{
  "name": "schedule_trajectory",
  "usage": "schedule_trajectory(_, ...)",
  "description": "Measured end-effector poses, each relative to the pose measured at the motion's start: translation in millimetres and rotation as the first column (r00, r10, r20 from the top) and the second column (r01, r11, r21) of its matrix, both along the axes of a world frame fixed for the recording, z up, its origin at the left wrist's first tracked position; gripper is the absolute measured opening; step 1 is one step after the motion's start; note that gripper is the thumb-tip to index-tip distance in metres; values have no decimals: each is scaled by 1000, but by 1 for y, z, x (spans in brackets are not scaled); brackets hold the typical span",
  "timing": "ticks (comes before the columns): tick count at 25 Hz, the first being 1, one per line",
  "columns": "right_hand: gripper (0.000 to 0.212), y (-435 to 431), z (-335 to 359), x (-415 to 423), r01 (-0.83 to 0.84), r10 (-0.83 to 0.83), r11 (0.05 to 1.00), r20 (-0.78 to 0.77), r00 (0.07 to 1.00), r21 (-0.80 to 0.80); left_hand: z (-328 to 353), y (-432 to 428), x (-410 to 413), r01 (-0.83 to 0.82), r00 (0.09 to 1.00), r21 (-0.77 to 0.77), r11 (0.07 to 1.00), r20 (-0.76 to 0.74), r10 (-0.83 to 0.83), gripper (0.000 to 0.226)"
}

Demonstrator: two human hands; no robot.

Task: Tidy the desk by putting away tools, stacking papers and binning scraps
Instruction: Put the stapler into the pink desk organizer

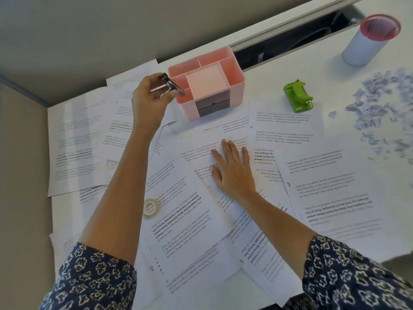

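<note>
Black tool [172, 84] pinched in our left hand [147, 98], its tip at the rim of the pink organiser [223, 63] just right of the fingers. Our right hand [233, 168] lies flat, fingers spread, on loose papers [190, 222]. Edge of the desk [272, 86] runs close left of the left hand; bare top opens beyond the right.

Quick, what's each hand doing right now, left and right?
Left hand: grips a small black tool at the pink organizer's left edge.
Right hand: open, lying flat on the printed papers.
</note>
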State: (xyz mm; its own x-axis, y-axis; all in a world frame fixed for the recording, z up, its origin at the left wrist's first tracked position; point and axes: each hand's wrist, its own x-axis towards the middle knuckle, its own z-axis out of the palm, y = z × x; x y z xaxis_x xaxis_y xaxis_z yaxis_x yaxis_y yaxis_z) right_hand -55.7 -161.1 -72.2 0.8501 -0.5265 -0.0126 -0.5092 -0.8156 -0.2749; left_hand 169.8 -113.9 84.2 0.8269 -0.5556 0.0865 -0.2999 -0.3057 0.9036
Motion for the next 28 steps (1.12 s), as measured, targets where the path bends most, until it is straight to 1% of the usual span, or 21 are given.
schedule_trajectory(2, 56, 0, 0, 0, -2, 2, 1000, -6, 1000, -4, -1, -6, 0, 18, 1000, 32, 999, 0, -18, 50)
schedule_trajectory(4, 56, 0, 1, 0, -3, 3, 1000, -13, 1000, -7, -7, -11, 1, 37, 999, 96, 995, 18, -39, 51)
schedule_trajectory(9, 56, -1, 0, 0, -4, 4, 1000, -28, 1000, -4, -26, -15, -3, 24, 994, 204, 979, 98, -44, 50)
schedule_trajectory(17, 56, 0, 0, 0, -2, 2, 1000, -25, 1000, -11, -35, -17, 5, -79, 983, 357, 931, 185, 13, 52)
schedule_trajectory(28, 56, 0, -1, 1, 3, -3, 1000, -25, 1000, -6, -48, -20, 12, -35, 994, 458, 888, 106, -16, 55)
